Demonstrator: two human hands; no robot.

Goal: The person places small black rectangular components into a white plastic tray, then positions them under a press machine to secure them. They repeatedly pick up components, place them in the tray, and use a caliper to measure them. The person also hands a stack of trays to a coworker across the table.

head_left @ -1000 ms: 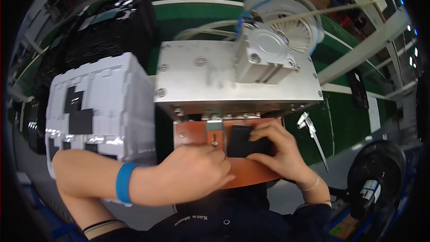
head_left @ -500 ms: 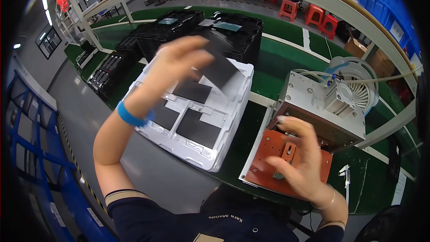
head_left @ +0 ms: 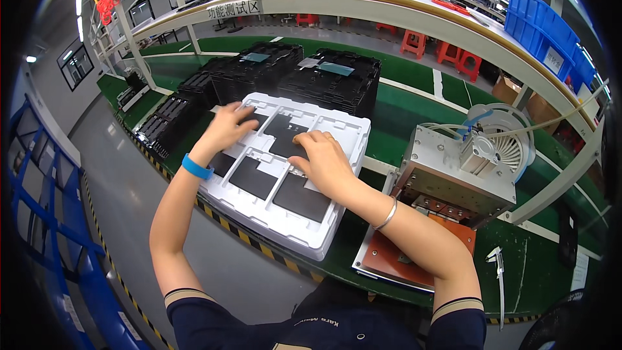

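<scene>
A white moulded tray point(head_left: 304, 241) with several compartments lies in front of me on a green-topped bench. Flat dark panels sit in it, among them a near right one point(head_left: 301, 198) and a near middle one point(head_left: 253, 178). My left hand point(head_left: 227, 128) is over the tray's far left part, fingers spread and slightly blurred, beside a dark panel point(head_left: 258, 120) partly hidden by it. My right hand point(head_left: 324, 162) reaches over the middle, thumb and fingers apart, its fingertips at the edge of another dark panel point(head_left: 285, 133). Neither hand visibly grips anything.
Stacked black trays point(head_left: 337, 84) stand behind the white tray. At the right is a metal press fixture point(head_left: 453, 168) above an orange plate point(head_left: 395, 253), partly under my right forearm. A caliper point(head_left: 499, 279) lies farther right. A shelf beam point(head_left: 363, 10) crosses overhead.
The dark panel my left hand held above the tray has left that hand, which is now lower and farther left. My right hand has moved from above the orange plate to the tray.
</scene>
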